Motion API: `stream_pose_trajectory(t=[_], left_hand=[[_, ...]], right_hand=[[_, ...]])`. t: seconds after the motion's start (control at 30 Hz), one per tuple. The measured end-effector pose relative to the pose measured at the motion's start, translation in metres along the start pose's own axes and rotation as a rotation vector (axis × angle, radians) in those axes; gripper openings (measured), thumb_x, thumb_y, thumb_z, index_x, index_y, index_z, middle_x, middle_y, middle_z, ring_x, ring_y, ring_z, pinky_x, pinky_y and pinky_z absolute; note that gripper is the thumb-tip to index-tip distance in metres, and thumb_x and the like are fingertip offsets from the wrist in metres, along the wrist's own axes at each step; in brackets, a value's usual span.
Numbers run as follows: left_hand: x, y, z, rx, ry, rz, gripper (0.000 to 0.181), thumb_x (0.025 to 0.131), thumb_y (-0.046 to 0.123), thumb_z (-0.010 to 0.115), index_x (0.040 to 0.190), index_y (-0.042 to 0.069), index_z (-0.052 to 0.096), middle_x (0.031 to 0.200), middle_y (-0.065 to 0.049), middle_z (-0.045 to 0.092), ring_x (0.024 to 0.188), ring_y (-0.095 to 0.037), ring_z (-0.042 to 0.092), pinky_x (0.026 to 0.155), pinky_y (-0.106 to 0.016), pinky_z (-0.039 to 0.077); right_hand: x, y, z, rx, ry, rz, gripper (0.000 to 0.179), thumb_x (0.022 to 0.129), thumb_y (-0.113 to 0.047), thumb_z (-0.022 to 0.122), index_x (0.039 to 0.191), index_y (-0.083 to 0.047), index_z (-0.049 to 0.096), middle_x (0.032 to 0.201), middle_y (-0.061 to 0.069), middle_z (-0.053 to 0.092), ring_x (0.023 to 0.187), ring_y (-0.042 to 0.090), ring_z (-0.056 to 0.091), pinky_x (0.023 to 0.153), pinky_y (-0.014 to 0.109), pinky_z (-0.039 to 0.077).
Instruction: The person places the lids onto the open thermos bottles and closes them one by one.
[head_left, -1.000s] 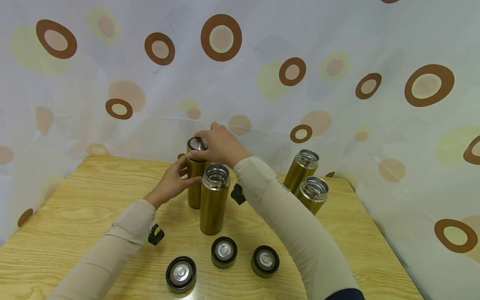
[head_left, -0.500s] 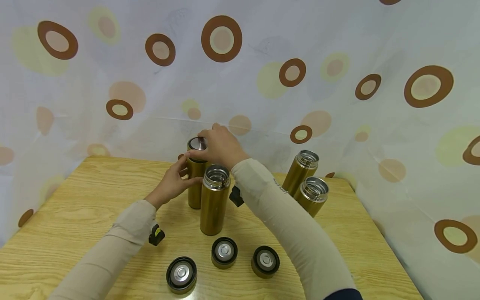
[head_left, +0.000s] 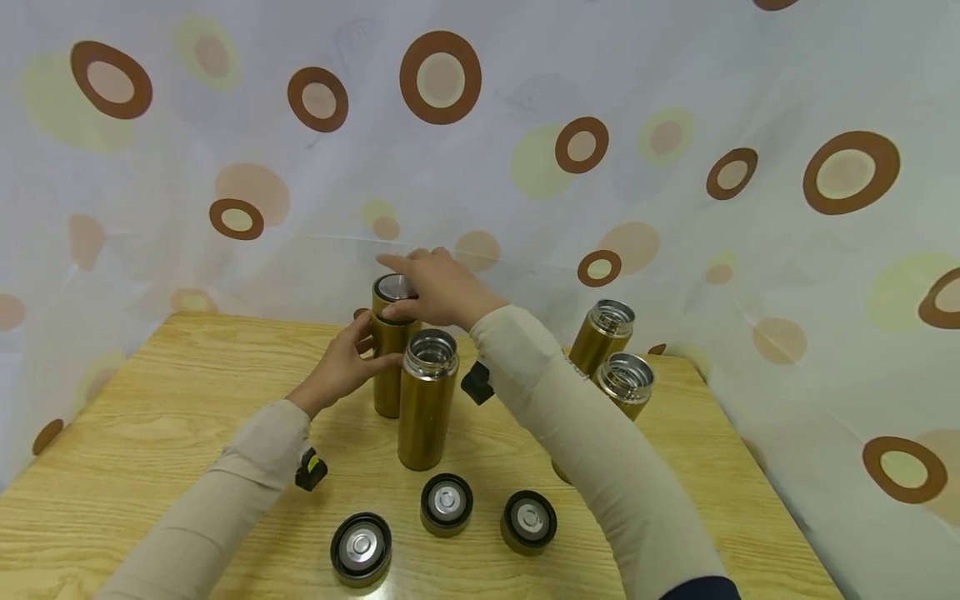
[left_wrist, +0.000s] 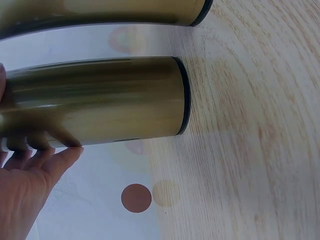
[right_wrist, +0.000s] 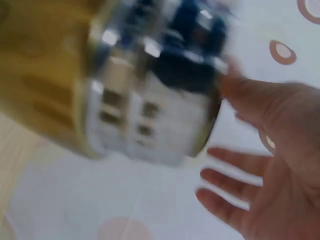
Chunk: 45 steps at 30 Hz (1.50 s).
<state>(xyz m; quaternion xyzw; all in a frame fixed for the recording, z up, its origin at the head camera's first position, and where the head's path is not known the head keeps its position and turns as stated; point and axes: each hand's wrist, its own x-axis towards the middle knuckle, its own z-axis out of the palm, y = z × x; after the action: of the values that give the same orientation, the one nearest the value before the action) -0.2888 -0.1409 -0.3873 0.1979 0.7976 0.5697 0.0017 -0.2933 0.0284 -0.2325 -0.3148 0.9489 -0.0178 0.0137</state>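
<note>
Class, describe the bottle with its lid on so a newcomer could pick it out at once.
On the table, look toward the far edge, before the spotted backdrop. The leftmost gold bottle stands there, held by the left hand, with the right hand at its top. It alone has its lid on; the three other bottles are open.

My head camera looks forward and down over the desk [head_left: 187, 400]; both wrist cameras [head_left: 311, 472], closer, share its mid-frame bottles [head_left: 426, 412].
</note>
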Motion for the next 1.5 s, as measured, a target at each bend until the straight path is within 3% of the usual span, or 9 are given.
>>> stream_pose_trajectory(t=[0.2,0.47,0.57,0.8,1.17,1.5], left_hand=[[0.0008,-0.0034,0.0003,0.005,-0.005,0.008,0.072,0.089,0.019,0.069,0.148,0.016,0.028,0.149,-0.018,0.034,0.137,-0.044,0.031,0.107,-0.056,0.034],[0.0004,-0.0039,-0.0011,0.002,-0.007,0.008,0.073,0.09,0.021,0.069,0.149,0.018,0.027,0.15,-0.019,0.032,0.138,-0.045,0.03,0.108,-0.057,0.032],[0.0002,-0.0038,-0.0015,0.009,-0.009,0.008,0.073,0.09,0.023,0.069,0.149,0.018,0.026,0.151,-0.019,0.031,0.138,-0.044,0.029,0.109,-0.056,0.032],[-0.001,-0.0033,-0.0012,0.012,-0.009,0.01,0.073,0.09,0.023,0.068,0.149,0.018,0.026,0.151,-0.019,0.031,0.139,-0.043,0.028,0.11,-0.055,0.031],[0.0,-0.0033,-0.0004,0.004,0.0,0.025,0.071,0.09,0.019,0.069,0.148,0.016,0.028,0.149,-0.019,0.034,0.138,-0.042,0.03,0.11,-0.055,0.031],[-0.0004,-0.0012,-0.0009,-0.008,0.007,0.019,0.07,0.09,0.016,0.069,0.147,0.015,0.03,0.149,-0.019,0.034,0.138,-0.044,0.03,0.108,-0.055,0.034]], right_hand=[[-0.0007,0.0003,-0.0082,0.026,-0.172,-0.068,0.06,0.099,-0.019,0.053,0.152,-0.033,0.027,0.16,0.007,0.012,0.146,0.034,0.012,0.115,0.049,0.026],[0.0024,0.0037,-0.0047,0.067,-0.197,-0.146,0.063,0.098,-0.003,0.049,0.151,-0.03,0.029,0.161,0.006,0.008,0.147,0.028,0.008,0.118,0.044,0.019],[0.0031,0.0036,-0.0031,0.058,-0.205,-0.165,0.064,0.098,0.0,0.048,0.151,-0.029,0.029,0.16,0.008,0.012,0.147,0.027,0.014,0.117,0.041,0.023],[0.0038,0.0021,-0.0005,0.06,-0.189,-0.151,0.063,0.098,0.001,0.047,0.151,-0.029,0.031,0.159,0.007,0.02,0.139,0.025,0.035,0.106,0.035,0.041],[0.0022,-0.0018,-0.0025,0.012,-0.149,-0.147,0.062,0.097,-0.001,0.052,0.149,-0.029,0.034,0.153,0.008,0.032,0.132,0.025,0.043,0.103,0.032,0.044],[0.0062,-0.0051,-0.0012,-0.013,-0.149,-0.055,0.057,0.099,-0.023,0.053,0.151,-0.027,0.031,0.143,0.015,0.04,0.129,0.034,0.042,0.104,0.039,0.042]])
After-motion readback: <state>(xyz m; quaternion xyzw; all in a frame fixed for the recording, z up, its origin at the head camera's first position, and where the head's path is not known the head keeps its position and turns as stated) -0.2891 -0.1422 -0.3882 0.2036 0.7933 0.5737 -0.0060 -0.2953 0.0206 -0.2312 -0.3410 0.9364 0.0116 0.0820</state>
